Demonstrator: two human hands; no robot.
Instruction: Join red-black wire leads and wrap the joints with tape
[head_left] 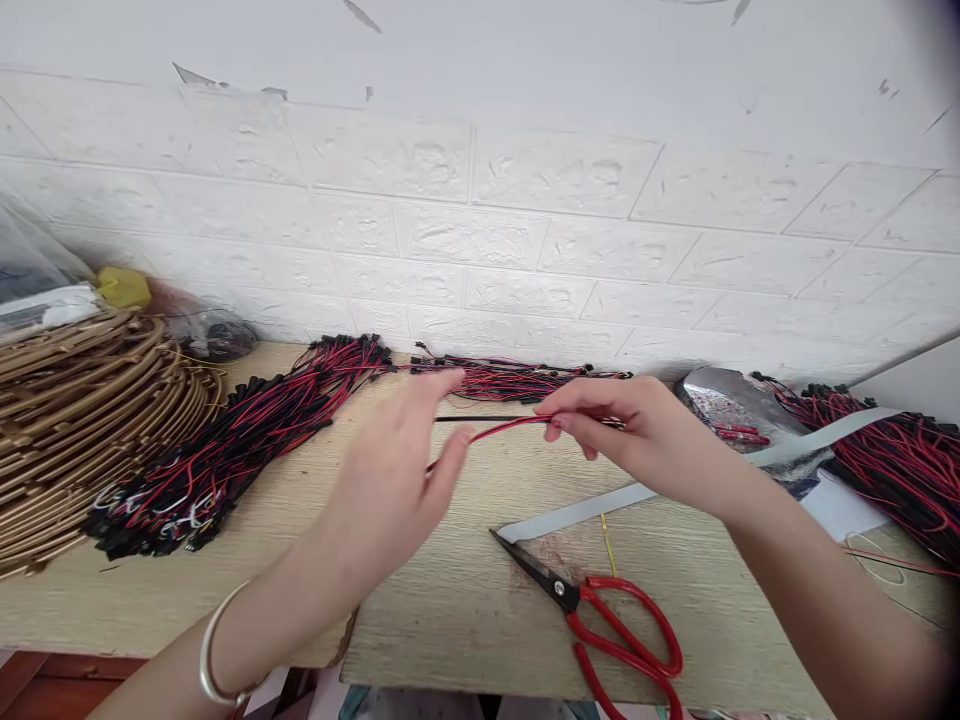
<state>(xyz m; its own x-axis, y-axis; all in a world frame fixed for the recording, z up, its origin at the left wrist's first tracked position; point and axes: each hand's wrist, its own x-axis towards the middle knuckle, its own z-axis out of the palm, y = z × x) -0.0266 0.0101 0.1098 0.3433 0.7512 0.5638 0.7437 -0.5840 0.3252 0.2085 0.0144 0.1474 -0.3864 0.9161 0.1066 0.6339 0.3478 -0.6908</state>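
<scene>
My right hand pinches a red and black wire pair between thumb and fingers, above the middle of the table. The wires stretch left toward my left hand, which is slightly blurred, its thumb and fingers spread apart around the wire ends. Part of the wires is hidden behind that hand. Below the hands, scissors with red handles lie on the table, their dark blades pointing up and left. The tip touches a pale grey strip that runs up to the right, passing beneath my right forearm.
Bundles of red and black wires lie at the left, at the back by the wall and at the right. Coiled brown strips stand at the far left. A clear plastic bag sits back right on the wooden table.
</scene>
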